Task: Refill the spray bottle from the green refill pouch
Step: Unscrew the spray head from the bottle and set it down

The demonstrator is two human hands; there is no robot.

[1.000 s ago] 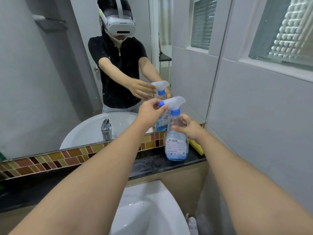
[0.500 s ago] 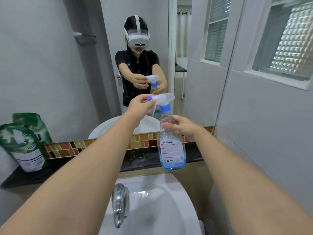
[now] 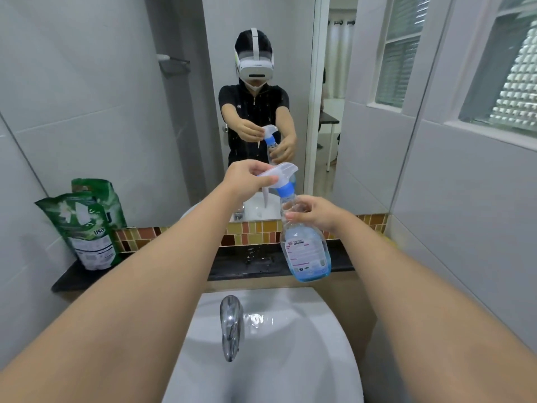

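A clear spray bottle with a little blue liquid at its bottom hangs tilted in the air above the black ledge. My right hand grips its shoulder just below the blue collar. My left hand is closed on the white trigger head, which still sits on the neck. The green refill pouch stands upright at the left end of the ledge, leaning on the wall, well apart from both hands.
A black ledge runs under the mirror, backed by brown mosaic tiles. Below is a white basin with a chrome tap. A tiled wall with a window closes the right side.
The bottle has left the ledge and come toward me, now tilted over the basin's back edge. The view has dropped and shifted left, bringing the green pouch, basin and tap into sight.
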